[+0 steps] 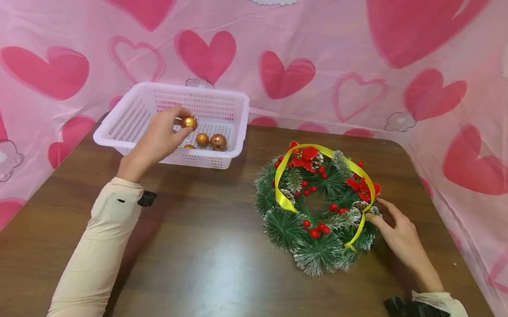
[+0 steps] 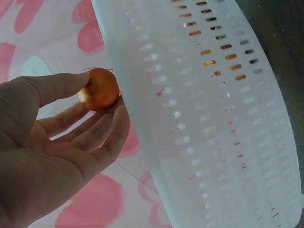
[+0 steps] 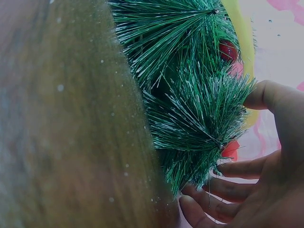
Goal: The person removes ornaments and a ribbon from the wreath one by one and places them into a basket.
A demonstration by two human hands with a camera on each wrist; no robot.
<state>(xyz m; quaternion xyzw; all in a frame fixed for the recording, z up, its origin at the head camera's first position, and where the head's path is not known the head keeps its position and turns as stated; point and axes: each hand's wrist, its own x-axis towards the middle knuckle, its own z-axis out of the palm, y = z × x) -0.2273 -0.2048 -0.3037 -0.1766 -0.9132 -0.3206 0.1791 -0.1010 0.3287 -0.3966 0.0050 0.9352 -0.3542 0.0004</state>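
Observation:
My left hand pinches a shiny gold Christmas ball between thumb and fingertips, above the white plastic basket. In the left wrist view the same ball is beside the basket's rim, the other fingers loosely bent below it. Several more gold and copper balls lie inside the basket. At the right, my right hand grips the edge of a green Christmas wreath. Seen from the right wrist, the thumb presses the wreath's needles near the yellow ribbon, fingers curled around the outer side.
The wreath lies flat on the brown wooden table and carries red berries, pinecones and red flowers. A pink heart-patterned cloth hangs behind and around the table. The basket stands at the table's back left edge.

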